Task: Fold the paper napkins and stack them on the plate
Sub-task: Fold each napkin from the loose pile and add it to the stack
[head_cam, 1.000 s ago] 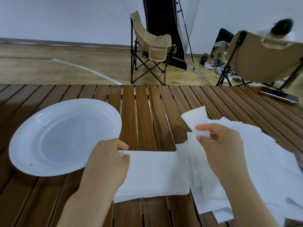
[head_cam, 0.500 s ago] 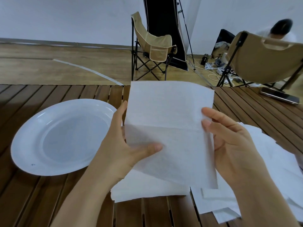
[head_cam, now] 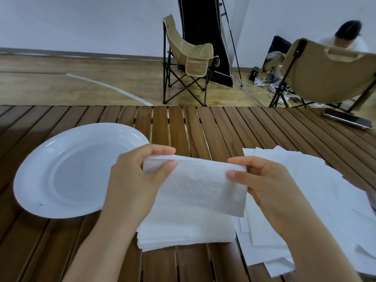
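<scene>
I hold a white paper napkin (head_cam: 203, 186) above the table, doubled over with its fold along the top. My left hand (head_cam: 134, 184) pinches its top left corner between thumb and fingers. My right hand (head_cam: 264, 184) pinches the top right corner. Under the held napkin a stack of folded napkins (head_cam: 183, 233) lies on the wooden slat table (head_cam: 183, 127). A loose pile of unfolded napkins (head_cam: 317, 200) spreads at the right, partly behind my right hand. A white plate (head_cam: 36, 180) with nothing on it sits at the left.
A phone (head_cam: 345, 119) lies at the table's far right edge. Beyond the table stand two tan folding chairs (head_cam: 189, 62), a black panel and cables on the floor. A person sits behind the right chair.
I lifted one napkin from the loose pile, held it up flat in both hands, then folded its top half down. Both hands now pinch the corners at the fold.
</scene>
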`<state>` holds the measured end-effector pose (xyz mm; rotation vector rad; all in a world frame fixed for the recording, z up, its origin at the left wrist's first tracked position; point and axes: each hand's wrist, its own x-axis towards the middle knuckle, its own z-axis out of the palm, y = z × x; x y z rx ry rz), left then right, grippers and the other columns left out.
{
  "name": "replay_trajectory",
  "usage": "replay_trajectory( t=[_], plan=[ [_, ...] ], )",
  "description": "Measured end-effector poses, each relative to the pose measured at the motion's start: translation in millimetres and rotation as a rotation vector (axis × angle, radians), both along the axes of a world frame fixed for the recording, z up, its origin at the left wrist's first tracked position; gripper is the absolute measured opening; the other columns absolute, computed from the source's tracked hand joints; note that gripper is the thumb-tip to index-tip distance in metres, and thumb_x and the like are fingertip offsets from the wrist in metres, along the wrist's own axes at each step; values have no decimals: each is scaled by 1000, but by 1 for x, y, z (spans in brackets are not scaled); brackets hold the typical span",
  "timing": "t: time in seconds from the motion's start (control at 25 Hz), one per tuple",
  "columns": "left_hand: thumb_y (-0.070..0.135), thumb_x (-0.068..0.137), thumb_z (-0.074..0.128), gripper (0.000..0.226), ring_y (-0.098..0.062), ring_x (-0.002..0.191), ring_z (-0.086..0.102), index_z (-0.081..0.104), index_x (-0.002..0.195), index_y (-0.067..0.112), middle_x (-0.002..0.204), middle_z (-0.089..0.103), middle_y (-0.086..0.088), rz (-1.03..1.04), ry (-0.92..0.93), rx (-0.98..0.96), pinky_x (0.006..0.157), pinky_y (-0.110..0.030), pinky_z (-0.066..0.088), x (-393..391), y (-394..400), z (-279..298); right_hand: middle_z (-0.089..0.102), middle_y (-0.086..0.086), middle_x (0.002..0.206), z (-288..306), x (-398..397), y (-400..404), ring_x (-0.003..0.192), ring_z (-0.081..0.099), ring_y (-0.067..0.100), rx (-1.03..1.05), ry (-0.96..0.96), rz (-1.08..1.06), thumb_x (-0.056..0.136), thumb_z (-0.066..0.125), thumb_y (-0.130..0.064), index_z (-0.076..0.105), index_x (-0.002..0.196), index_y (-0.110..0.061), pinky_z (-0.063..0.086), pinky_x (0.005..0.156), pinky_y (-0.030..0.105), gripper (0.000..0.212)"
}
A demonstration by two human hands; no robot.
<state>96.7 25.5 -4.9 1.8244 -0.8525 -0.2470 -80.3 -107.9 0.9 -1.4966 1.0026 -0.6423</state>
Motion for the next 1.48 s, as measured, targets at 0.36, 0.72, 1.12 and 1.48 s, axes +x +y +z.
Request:
replay_trajectory(
  t=[0.36,0.72,1.12,1.48],
  plan=[
    [44,81,63,6,-3,82,55,61,77,46,86,61,19,32,-231,95,67,-8,34,3,3,-3,71,-6,69,-3,1,-1,62,61,1,-277,102,-170,77,77,-11,72,80,-22,47,64,21,13],
    [57,79,55,30,-10,69,60,66,81,30,75,65,11,125,-259,151,59,-17,38,8,2,-10,63,-1,64,-5,7,-1,58,50,11,-304,111,-176,83,69,-17,64,74,-16,44,59,27,11],
    [21,87,63,21,-17,93,59,57,104,34,101,64,4,175,-61,595,79,-34,50,11,5,-36,64,-2,84,-39,15,3,77,58,10,-317,572,-23,88,62,-8,61,90,-19,37,56,11,11],
    [29,90,59,30,-14,113,54,55,120,32,124,58,8,149,-160,569,89,-28,42,-4,11,-21,41,-2,108,-32,6,6,103,45,21,-362,1106,-76,92,54,-21,57,104,-22,35,94,37,13]
  ],
)
